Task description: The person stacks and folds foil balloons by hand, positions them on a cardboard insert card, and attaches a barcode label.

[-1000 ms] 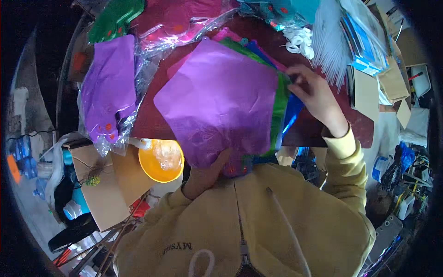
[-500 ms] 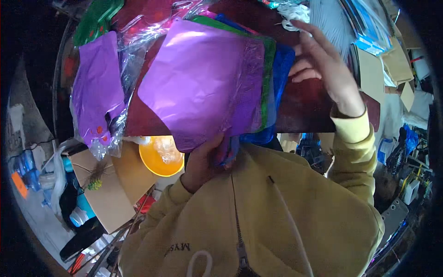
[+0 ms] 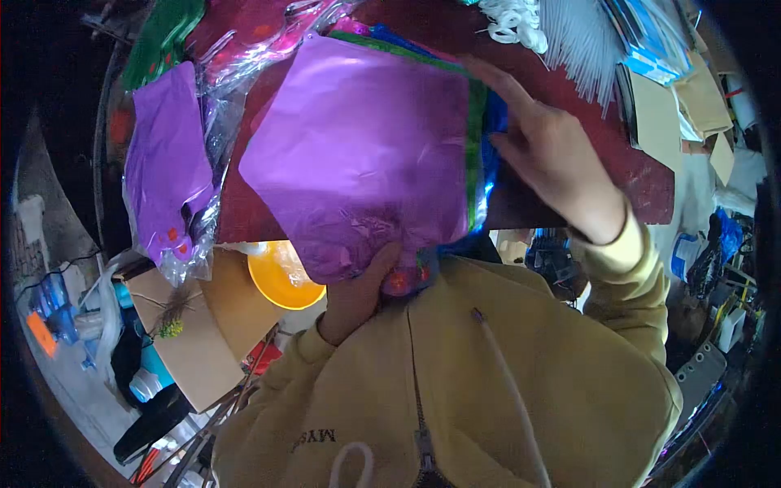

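Observation:
My left hand (image 3: 362,289) is closed on the lower edge of a stack of coloured sheets, its thumb lying over the front. A shiny purple sheet (image 3: 366,138) faces me on top, and green (image 3: 477,154) and blue edges (image 3: 493,114) show behind it at the right. Red spots (image 3: 399,281) show through at the bottom near my thumb. My right hand (image 3: 557,159) is at the upper right of the stack, index finger stretched to its corner and thumb apart, near the blue edge. The other fingers of that hand are largely hidden.
On the dark red table (image 3: 602,179), a purple piece in clear plastic (image 3: 167,154) lies at left, near green pieces (image 3: 167,41). White cord (image 3: 517,23) and clear strips (image 3: 573,49) lie at the back right. Below stand a yellow bucket (image 3: 285,281) and a cardboard box (image 3: 195,342).
My right hand has come down and left, from beside the stack to its upper right corner. The purple sheet's right side, rumpled before, now lies flatter. My left hand keeps its hold.

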Motion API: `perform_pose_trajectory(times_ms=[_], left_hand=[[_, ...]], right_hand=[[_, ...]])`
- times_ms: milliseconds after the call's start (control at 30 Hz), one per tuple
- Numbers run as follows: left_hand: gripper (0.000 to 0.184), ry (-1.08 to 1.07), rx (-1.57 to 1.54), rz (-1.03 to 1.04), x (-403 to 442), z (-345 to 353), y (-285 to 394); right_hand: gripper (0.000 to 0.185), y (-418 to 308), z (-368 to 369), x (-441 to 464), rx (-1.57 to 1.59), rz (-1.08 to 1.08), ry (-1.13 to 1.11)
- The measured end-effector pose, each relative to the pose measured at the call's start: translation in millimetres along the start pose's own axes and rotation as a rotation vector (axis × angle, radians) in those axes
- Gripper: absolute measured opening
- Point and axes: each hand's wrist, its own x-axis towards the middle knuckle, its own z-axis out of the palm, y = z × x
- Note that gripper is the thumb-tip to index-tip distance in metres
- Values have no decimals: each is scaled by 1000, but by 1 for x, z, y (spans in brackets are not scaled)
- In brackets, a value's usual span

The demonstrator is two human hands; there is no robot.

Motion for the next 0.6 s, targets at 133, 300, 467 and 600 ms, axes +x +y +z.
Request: perform_pose_trajectory(times_ms=[133,300,467,600], left_hand=[[43,-81,414,139,-3,6,18],[43,-324,-366,-188,-3,5,14],[28,-528,-410,-349,2,17,18],[22,-481,-315,-317,5,21,24]], right_hand=[[46,34,-5,25,77,-95,236],[27,36,19,58,21,-246,305],[17,23,13,72,-88,-135,127],[23,27,15,85,-228,-275,190]])
